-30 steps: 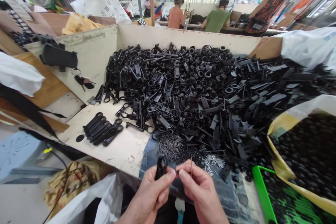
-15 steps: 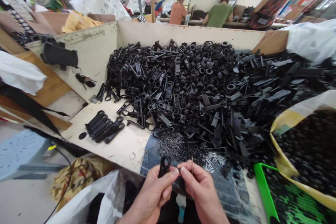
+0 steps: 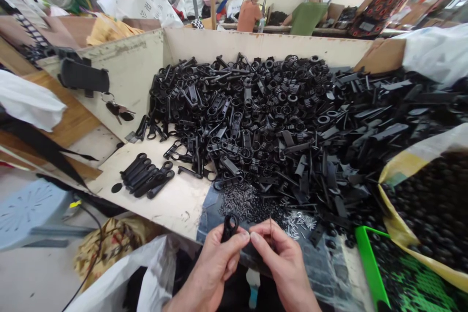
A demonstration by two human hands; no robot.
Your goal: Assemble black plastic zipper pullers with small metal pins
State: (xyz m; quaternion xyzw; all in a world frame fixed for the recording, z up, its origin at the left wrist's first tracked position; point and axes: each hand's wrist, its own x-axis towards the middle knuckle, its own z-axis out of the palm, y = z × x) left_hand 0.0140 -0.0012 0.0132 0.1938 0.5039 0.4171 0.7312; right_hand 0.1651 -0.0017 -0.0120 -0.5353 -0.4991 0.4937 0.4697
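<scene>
My left hand (image 3: pixel 219 258) is closed round a black plastic part with a ring end (image 3: pixel 229 226), which stands up above the thumb. Close beside it, my right hand (image 3: pixel 276 251) is closed in a pinch, its fingertips almost meeting the left thumb. A thin brownish pin-like rod (image 3: pixel 271 226) sticks up from the right fingers; whatever sits between the fingertips is too small to make out. Just beyond the hands lie a heap of small dark metal pieces (image 3: pixel 239 200) and a scatter of silvery pins (image 3: pixel 300 224). Several assembled black handles (image 3: pixel 148 178) lie in a row to the left.
A large heap of black plastic parts (image 3: pixel 234 117) fills the wooden bin (image 3: pixel 263 41). At right are a yellow-edged sack of black balls (image 3: pixel 435 204) and a green tray (image 3: pixel 365 258). Keys (image 3: pixel 119 109) hang at left, above a blue stool (image 3: pixel 29 209). Several people work behind.
My hands stay nearly in place, with the left thumb and right fingertips still close together. The ringed part has turned and tipped slightly. The view has shifted a little.
</scene>
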